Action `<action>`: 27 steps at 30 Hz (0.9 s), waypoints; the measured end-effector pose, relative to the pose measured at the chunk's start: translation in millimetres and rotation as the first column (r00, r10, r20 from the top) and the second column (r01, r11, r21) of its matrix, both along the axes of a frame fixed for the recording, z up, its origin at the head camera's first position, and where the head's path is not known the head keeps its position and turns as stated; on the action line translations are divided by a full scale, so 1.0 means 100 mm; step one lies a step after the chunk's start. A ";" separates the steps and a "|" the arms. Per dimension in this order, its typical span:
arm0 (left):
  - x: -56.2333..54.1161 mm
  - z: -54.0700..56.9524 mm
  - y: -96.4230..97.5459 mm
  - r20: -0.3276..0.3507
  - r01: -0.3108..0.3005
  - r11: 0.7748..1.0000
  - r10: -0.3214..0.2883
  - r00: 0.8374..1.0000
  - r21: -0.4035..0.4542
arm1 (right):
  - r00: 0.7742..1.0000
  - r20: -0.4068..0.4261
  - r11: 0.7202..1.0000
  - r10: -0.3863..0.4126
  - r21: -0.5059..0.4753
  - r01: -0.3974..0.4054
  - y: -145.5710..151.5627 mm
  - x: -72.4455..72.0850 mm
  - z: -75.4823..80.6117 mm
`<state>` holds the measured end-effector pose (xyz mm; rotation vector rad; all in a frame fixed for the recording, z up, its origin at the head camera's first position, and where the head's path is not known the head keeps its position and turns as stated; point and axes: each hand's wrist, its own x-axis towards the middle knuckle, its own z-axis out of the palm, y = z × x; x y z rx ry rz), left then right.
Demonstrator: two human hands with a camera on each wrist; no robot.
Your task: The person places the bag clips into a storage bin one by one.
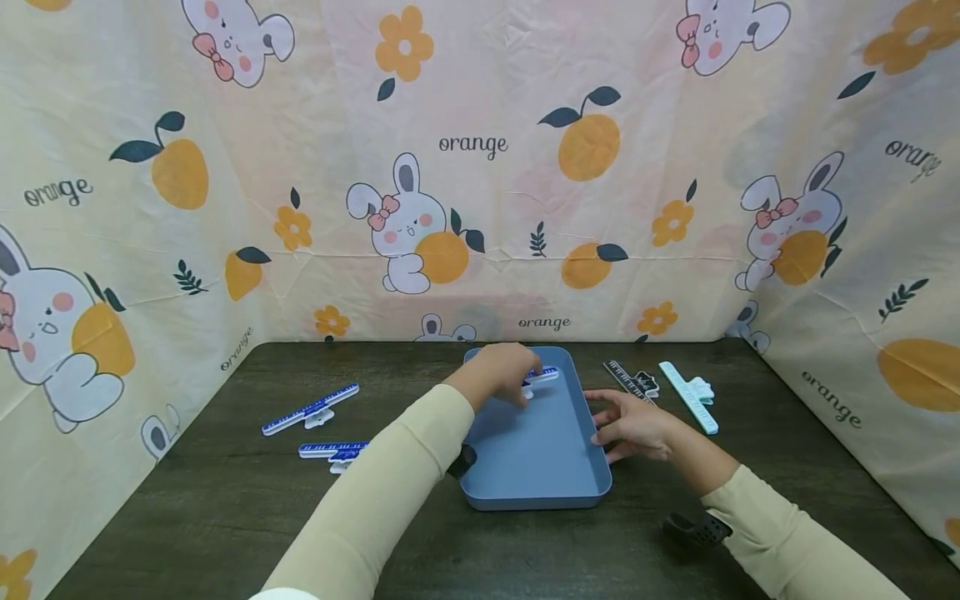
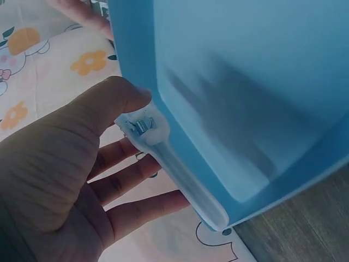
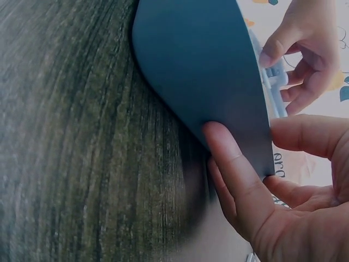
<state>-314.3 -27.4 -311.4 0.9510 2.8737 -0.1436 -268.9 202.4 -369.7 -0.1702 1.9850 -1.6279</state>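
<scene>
In the head view my left hand [image 1: 498, 371] reaches over the far part of a blue tray [image 1: 536, 467] and holds a blue-and-white ruler clip [image 1: 547, 375]. The left wrist view shows the white back of this clip [image 2: 188, 180], its spring part between thumb and fingers, inside the tray's wall. My right hand [image 1: 633, 423] grips the tray's right side; in the right wrist view its fingers [image 3: 234, 169] lie on the outer wall and rim.
On the dark table [image 1: 202, 500], two blue ruler clips, one angled [image 1: 311, 408] and one partly behind the left sleeve [image 1: 330, 451], lie left of the tray. A black ruler clip [image 1: 626, 379] and a mint clip [image 1: 688, 397] lie to its right. A printed cloth [image 1: 495, 208] hangs behind.
</scene>
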 end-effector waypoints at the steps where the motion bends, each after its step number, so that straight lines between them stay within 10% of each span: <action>1: 0.00 -0.01 0.01 0.003 -0.001 1.000 0.001 1.000 -0.003 | 1.000 0.000 1.000 0.000 0.000 0.000 0.00 0.00 0.00; 27: -0.21 -0.23 0.20 0.141 -0.135 0.991 0.132 0.981 0.016 | 1.000 0.009 1.000 0.000 -0.003 0.000 0.01 0.00 0.00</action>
